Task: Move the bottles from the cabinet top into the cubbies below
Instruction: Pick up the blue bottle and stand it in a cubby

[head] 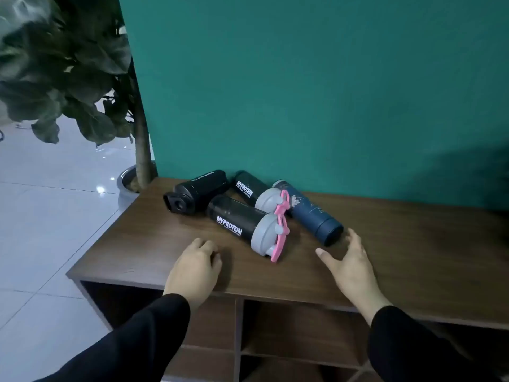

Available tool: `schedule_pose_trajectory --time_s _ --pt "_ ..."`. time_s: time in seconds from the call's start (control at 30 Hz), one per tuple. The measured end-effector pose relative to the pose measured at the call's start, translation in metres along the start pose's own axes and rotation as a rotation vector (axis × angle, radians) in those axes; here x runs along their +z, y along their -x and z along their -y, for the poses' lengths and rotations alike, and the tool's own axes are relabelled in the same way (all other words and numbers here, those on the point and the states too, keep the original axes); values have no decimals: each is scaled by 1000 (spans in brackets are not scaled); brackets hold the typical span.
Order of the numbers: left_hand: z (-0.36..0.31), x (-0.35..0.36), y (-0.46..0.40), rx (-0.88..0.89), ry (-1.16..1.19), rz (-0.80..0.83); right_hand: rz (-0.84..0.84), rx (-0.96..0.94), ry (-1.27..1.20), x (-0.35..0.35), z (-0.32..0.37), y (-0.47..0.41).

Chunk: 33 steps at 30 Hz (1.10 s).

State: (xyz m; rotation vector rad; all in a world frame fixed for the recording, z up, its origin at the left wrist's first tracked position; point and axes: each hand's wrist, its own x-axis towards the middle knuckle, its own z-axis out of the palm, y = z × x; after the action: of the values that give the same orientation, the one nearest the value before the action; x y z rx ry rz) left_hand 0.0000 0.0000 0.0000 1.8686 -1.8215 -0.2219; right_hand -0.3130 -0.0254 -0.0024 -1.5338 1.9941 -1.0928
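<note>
Several bottles lie on their sides on the brown cabinet top (399, 244). An all-black bottle (197, 192) is at the left. Two dark shakers with grey lids and pink loops lie in the middle, one nearer (242, 224) and one behind (254, 191). A dark blue flask (314, 213) lies on the right. My left hand (194, 267) rests on the top in front of the near shaker, fingers curled, holding nothing. My right hand (349, 263) hovers with fingers spread just right of the flask's cap, apart from it. Cubbies (300, 326) open below the front edge.
A teal wall (303, 92) rises directly behind the bottles. A potted plant (82, 78) with large leaves stands at the cabinet's left end, its pot (125, 180) on the glossy white tile floor (41, 230).
</note>
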Motion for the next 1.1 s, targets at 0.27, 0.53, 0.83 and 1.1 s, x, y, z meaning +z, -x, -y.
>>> schedule_pose_trajectory --time_s 0.27,0.53,0.83,1.1 --pt "-6 12 1 -73 -36 -71 -34 29 -82 20 12 -42" --pt "-6 11 0 -75 -40 -56 -200 -64 -161 12 10 -37" --pt "-10 -17 38 79 243 -323 -252 -323 -545 -117 47 59" --pt "-97 -45 133 731 228 -325 68 -531 -275 -166 71 177"
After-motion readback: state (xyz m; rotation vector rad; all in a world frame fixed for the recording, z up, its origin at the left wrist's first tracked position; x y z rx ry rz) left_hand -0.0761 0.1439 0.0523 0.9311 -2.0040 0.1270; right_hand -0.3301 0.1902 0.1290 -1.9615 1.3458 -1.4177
